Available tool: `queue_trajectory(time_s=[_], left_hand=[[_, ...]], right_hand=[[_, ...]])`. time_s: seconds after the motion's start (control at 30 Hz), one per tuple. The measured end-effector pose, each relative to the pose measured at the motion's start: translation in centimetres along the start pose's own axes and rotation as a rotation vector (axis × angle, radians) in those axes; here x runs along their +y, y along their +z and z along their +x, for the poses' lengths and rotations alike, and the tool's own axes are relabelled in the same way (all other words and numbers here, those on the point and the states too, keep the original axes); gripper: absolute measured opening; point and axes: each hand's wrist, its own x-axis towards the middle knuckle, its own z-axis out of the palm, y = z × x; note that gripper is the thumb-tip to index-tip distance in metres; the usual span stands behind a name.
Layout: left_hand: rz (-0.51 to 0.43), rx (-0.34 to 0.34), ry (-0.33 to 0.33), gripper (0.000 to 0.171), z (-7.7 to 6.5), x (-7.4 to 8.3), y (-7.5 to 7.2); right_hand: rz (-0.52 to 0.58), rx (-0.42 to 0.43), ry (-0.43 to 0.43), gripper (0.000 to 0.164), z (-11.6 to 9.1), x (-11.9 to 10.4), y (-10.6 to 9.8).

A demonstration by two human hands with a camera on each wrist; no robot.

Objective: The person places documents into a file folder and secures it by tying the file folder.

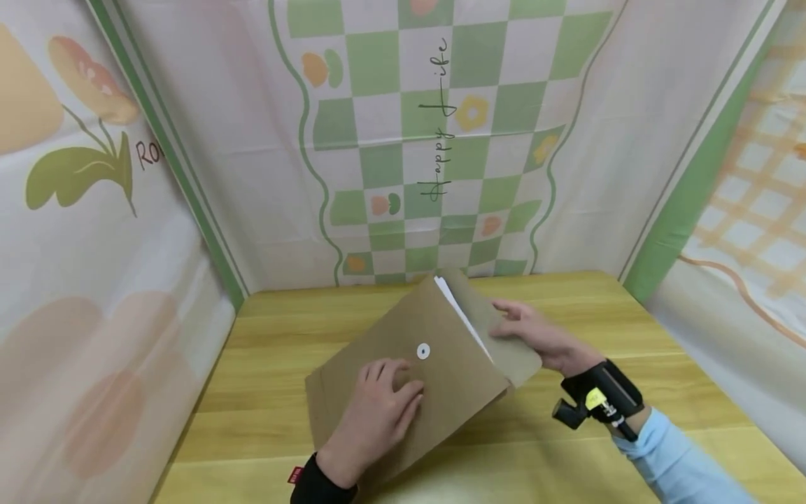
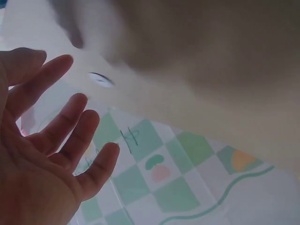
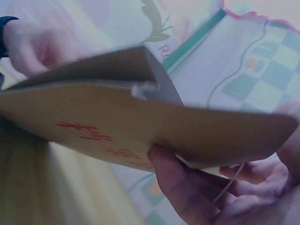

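Note:
A brown kraft-paper document envelope is held at a slant above the wooden table, its flap open at the upper right. White papers show at its mouth, and a white round button sits on its face. My right hand grips the flap side, with fingers against the outer face in the right wrist view. A thin string crosses near those fingers. Over the envelope's near left part is my left hand, its fingers loosely bent and apart in the left wrist view.
Beneath is a yellow wood-grain table. Patterned cloth hangs behind it and along both sides. Red characters mark the envelope's outer face. A black strap with a small camera is on the right wrist.

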Motion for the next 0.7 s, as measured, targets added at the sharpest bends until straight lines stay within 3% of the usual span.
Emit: queue_trajectory(time_s=[0.13, 0.33, 0.4, 0.53, 0.7], left_hand=[[-0.015, 0.081, -0.022, 0.013, 0.3, -1.0, -0.8], [-0.040, 0.274, -0.049, 0.015, 1.2, -2.3, -2.5], [-0.060, 0.347, -0.053, 0.018, 1.4, -2.6, -3.0], [-0.083, 0.496, -0.042, 0.024, 2.1, -3.1, -4.1], [-0.137, 0.625, -0.034, 0.037, 3.2, -3.6, -5.4]], right_hand=[[-0.128, -0.012, -0.051, 0.059, -0.4, -3.7, -1.1], [-0.283, -0.159, -0.122, 0.047, -0.7, -8.9, -1.5], [-0.364, -0.178, -0.122, 0.046, -1.1, -10.3, -1.1], [-0.596, -0.133, -0.141, 0.047, -2.2, -12.4, 0.5], [-0.820, -0.201, -0.268, 0.043, -2.9, -14.0, 2.7]])
